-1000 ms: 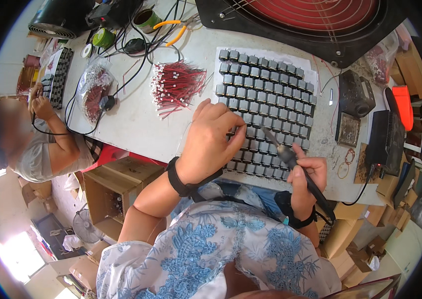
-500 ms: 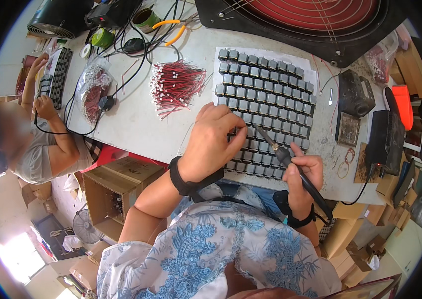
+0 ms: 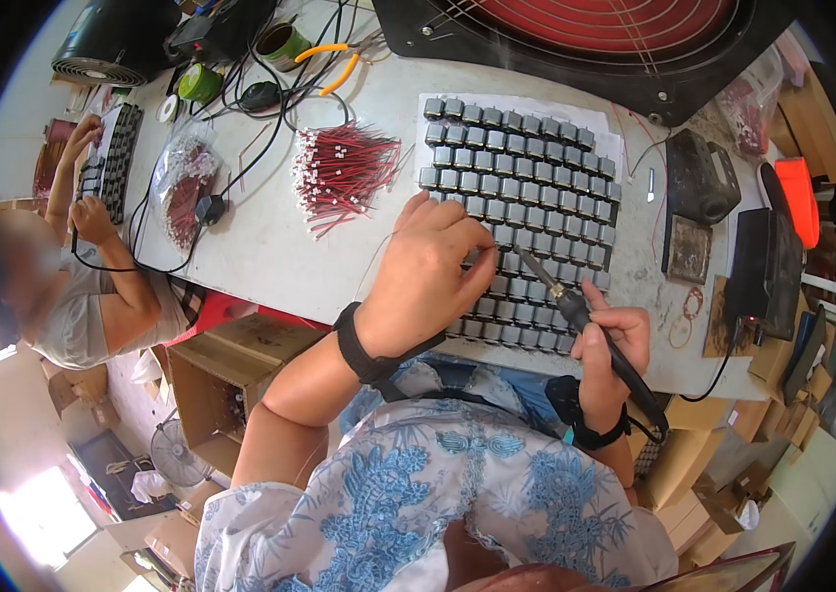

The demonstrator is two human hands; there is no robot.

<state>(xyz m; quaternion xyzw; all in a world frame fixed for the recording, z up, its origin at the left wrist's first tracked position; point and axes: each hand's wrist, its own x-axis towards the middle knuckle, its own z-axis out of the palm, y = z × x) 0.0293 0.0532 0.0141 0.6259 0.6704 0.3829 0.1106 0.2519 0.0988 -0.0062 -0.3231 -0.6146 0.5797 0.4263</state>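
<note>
Rows of small grey metal-cased parts [image 3: 546, 197], which look like small motors, stand close together on a white sheet in front of me. My left hand [image 3: 428, 264] is over the left side of the rows, thumb and fingers pinched. A thin wire [image 3: 370, 268], probably solder, trails from that hand; the part at the fingertips is hidden. In my right hand [image 3: 610, 345] is a soldering iron [image 3: 573, 308], held like a pen. Its tip slants up and left to the parts beside my left fingertips; whether it touches cannot be made out.
Red wires with white connectors [image 3: 344, 173] lie piled left of the rows. Beyond are orange-handled pliers [image 3: 344, 71], black cables and a large red-and-black fan [image 3: 625, 49]. A black soldering station [image 3: 768, 271] stands right. At far left, another person [image 3: 72, 276] works at the table.
My right hand and the iron have shifted slightly right and down. My left hand keeps its pinch over nearly the same spot. The whole view has shifted a little.
</note>
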